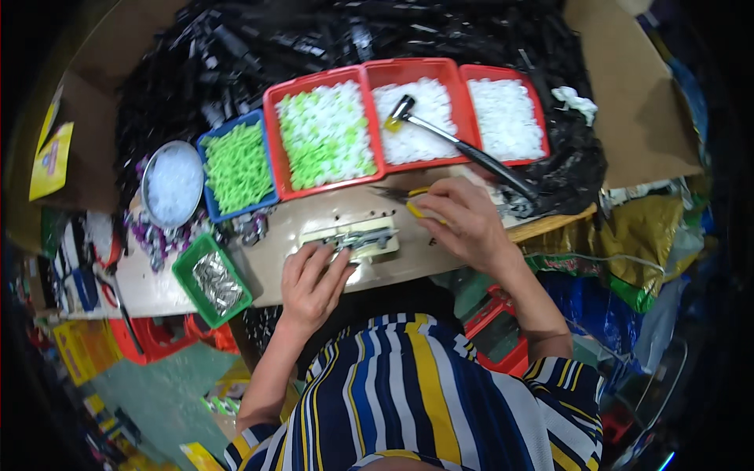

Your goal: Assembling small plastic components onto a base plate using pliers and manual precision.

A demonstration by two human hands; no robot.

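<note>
On the worktop in front of me lies a pale, oblong block (383, 246) with a long dark grey part (363, 238) on it. My left hand (312, 284) reaches over the near left end, its bent fingertips holding the grey part against the block. Just beyond and to the right, my right hand (471, 224) is closed around small pliers with yellow handles (417, 208). Their dark jaws point left, above the worktop and apart from the block. The palm hides part of the handles.
Red bins (379, 169) of white and green pieces stand beyond the block, a hammer (440, 133) lying across them. Leftward are a blue bin (272, 177) of green pieces, a round bowl (144, 188) and a green tray (184, 279) of metal pieces. Black parts (259, 47) heap behind.
</note>
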